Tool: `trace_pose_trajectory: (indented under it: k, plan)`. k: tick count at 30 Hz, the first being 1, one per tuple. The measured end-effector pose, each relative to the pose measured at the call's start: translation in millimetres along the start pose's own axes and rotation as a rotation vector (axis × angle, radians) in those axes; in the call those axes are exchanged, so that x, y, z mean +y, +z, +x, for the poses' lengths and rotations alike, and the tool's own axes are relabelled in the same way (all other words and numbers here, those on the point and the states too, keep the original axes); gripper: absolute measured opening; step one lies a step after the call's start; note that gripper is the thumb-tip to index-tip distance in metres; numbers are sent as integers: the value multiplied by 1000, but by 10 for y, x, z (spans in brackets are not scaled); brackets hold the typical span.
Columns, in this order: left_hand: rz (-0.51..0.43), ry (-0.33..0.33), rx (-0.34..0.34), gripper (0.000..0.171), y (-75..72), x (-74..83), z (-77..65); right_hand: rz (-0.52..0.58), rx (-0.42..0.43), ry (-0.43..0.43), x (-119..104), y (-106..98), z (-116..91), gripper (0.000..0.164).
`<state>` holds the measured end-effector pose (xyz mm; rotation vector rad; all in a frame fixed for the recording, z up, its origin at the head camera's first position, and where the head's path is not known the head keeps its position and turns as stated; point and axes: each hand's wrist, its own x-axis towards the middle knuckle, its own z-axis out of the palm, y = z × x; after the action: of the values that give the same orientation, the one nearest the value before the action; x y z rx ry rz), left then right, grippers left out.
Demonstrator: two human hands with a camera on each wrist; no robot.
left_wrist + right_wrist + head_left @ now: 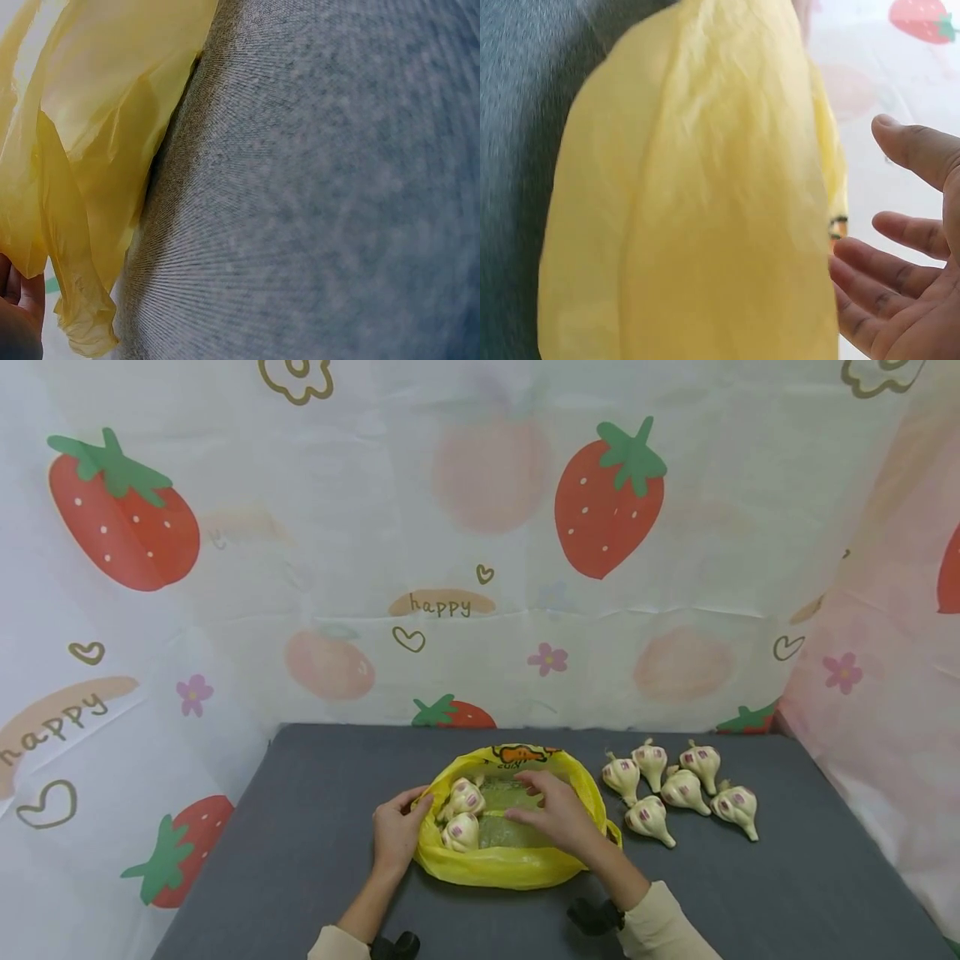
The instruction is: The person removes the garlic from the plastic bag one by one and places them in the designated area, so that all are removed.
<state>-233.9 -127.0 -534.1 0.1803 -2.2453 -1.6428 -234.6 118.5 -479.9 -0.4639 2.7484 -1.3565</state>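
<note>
A yellow plastic bag (510,870) lies on the dark table with its mouth spread wide and its rim rolled outward. Two garlic bulbs (461,832) sit inside it at the left, one behind the other. My left hand (397,831) holds the bag's left rim between thumb and fingers; in the left wrist view, only part of that hand (21,315) shows beside the yellow plastic. Over the bag's right half is my right hand (558,814), fingers spread and nothing in them. The right wrist view shows this hand (907,292) with thumb and fingers apart, beside the bag.
Several garlic bulbs (684,790) lie grouped on the dark grey table (322,777) to the right of the bag. A pale cloth printed with strawberries (611,502) hangs behind the table and along its sides.
</note>
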Motion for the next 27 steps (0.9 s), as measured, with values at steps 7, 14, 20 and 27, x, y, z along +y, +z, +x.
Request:
trace_pose_trajectory:
  k: [7,14,20,27]
  plan:
    - [-15,14,14,20,-3,30,-8,-14,-81,-82,-59,170,36,54]
    - [-41,11,27,20,2,9,-5,-43,-137,-81,-108,328,80,58]
    - [-54,14,24,20,2,-6,-13,-37,-141,-67,-169,430,103,54]
    - [-46,1,28,20,9,-9,-21,-17,-165,-33,-203,532,106,55]
